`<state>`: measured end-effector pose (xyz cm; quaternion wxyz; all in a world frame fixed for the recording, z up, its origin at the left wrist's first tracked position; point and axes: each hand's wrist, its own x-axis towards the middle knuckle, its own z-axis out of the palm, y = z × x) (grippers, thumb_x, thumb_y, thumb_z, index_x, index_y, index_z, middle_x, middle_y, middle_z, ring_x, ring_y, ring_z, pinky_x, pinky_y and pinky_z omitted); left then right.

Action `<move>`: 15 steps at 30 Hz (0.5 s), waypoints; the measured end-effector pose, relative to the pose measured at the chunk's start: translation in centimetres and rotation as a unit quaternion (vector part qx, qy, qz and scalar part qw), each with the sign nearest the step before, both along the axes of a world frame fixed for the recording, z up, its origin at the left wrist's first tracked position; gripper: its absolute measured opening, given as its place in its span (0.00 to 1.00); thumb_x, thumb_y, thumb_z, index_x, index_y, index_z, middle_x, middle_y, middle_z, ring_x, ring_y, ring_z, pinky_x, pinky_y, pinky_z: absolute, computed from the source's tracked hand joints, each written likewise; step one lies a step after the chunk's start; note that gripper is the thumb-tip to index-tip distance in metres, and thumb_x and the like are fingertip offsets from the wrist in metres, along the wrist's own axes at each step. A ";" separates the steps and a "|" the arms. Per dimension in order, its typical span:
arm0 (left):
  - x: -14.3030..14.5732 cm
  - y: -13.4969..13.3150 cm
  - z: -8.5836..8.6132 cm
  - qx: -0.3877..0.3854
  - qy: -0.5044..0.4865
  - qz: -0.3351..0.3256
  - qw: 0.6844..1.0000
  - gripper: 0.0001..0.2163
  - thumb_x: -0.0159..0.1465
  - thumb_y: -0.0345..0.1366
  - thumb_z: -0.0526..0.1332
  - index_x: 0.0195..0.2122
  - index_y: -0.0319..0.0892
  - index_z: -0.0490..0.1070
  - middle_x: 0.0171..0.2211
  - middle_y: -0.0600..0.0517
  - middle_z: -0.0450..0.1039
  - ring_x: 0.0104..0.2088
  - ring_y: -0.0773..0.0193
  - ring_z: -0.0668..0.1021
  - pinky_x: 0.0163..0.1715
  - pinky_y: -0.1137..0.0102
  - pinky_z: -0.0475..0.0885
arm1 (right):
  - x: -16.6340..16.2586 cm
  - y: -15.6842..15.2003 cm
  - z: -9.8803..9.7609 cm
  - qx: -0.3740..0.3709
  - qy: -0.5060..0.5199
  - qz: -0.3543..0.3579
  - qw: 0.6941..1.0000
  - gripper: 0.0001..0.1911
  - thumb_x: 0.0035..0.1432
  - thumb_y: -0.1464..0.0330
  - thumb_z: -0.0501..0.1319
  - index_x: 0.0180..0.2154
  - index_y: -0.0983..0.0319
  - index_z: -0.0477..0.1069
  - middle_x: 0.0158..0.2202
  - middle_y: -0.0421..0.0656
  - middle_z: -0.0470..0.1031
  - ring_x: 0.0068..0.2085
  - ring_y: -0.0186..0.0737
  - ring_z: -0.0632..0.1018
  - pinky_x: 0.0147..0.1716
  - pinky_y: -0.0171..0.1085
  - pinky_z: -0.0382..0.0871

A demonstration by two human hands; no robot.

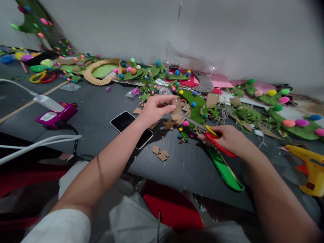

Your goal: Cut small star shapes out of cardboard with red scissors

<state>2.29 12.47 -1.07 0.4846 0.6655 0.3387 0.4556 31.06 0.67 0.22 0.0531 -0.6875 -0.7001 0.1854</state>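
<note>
My left hand point(155, 108) pinches a small piece of brown cardboard point(176, 105) above the dark table point(101, 108). My right hand point(227, 137) is closed on scissors point(202, 130) with red and yellow handles; the blades point left toward the cardboard. Cut brown scraps point(160, 153) and a cardboard star point(168, 124) lie just below the hands. A black phone point(131, 128) rests under my left wrist.
A yellow glue gun point(310, 168) lies at the right edge, a purple glue gun point(57, 114) at the left. Green felt shapes with coloured pompoms point(197, 104), a cardboard ring point(101, 72) and paper sheets crowd the back by the wall. A green felt strip point(224, 170) overhangs the table's front edge.
</note>
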 end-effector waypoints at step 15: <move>-0.1 -0.2 0.2 0.008 0.027 0.010 1.000 0.17 0.60 0.35 0.73 0.51 0.45 0.85 0.48 0.47 0.84 0.45 0.59 0.83 0.46 0.64 0.79 | -0.1 0.0 0.3 -0.010 -0.015 -0.008 1.000 0.27 0.55 0.38 0.64 0.29 0.54 0.81 0.24 0.44 0.76 0.27 0.48 0.76 0.25 0.41 0.61</move>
